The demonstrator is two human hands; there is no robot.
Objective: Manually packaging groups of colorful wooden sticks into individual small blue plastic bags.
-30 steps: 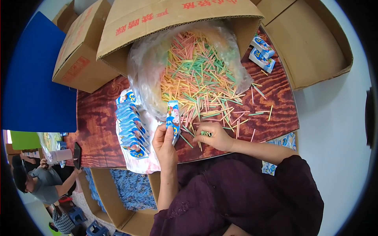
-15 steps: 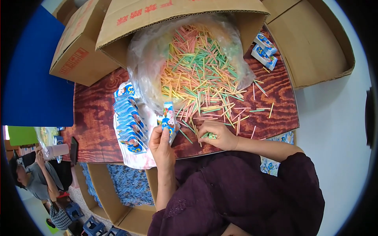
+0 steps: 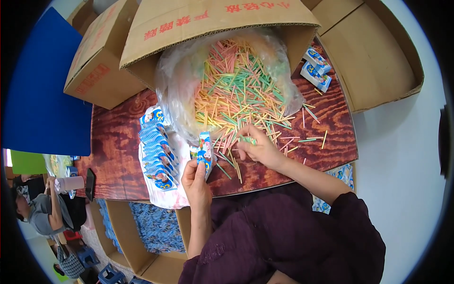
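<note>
My left hand [image 3: 196,188] pinches a small blue-and-white packet [image 3: 204,143] upright between thumb and fingers, just in front of the pile. At the near edge of the heap, my right hand [image 3: 262,152] is closed around a few thin coloured sticks [image 3: 248,140], with its fingertips among the loose ones. Pink, yellow, orange and green sticks [image 3: 241,80] spill from a clear plastic bag [image 3: 174,78] inside a tipped cardboard box [image 3: 217,18]. Left of my left hand, a row of similar packets [image 3: 156,154] lies on a white sheet [image 3: 172,200].
Scattered sticks lie on the red wood-patterned table [image 3: 331,137]. Small blue-and-white boxes [image 3: 317,75] sit at its right, beside an open carton [image 3: 373,52]. Another carton [image 3: 106,71] stands far left. Below the table, a carton holds blue packets [image 3: 156,227]. A person [image 3: 45,208] sits at the left.
My right hand has moved forward to the edge of the stick pile, still holding sticks. My left hand has lowered slightly with the packet. The view has shifted a little.
</note>
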